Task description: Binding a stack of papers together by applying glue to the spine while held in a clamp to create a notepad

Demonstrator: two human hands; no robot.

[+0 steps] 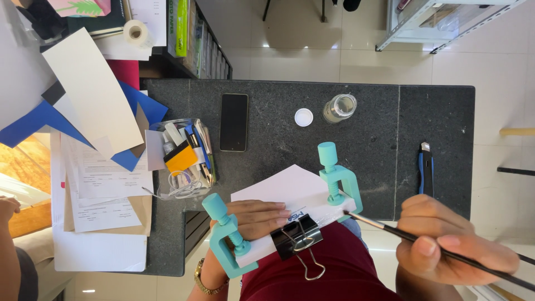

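At the near edge of the dark stone bench (345,111): one stack of white paper (284,192), held at its edge by two turquoise screw clamps (340,175) and a black binder clip (298,237). The clamping looks finished; the clamped edge shows no coating that I can make out. Left hand (253,218) lies flat on the stack, fingers together, pressing it down. Right hand (451,237) pinches a thin black brush (401,234) between thumb and fingers, its tip touching the stack's edge beside the right clamp, so brushing seems at an early stage. Further back: an open glass jar (339,107) with its white lid (304,117) beside it, a dark phone (234,121), a clear tub of stationery (186,156), and a blue utility knife (426,167) well to the right. Loose sheets and blue card crowd the left; none blocks the brush.
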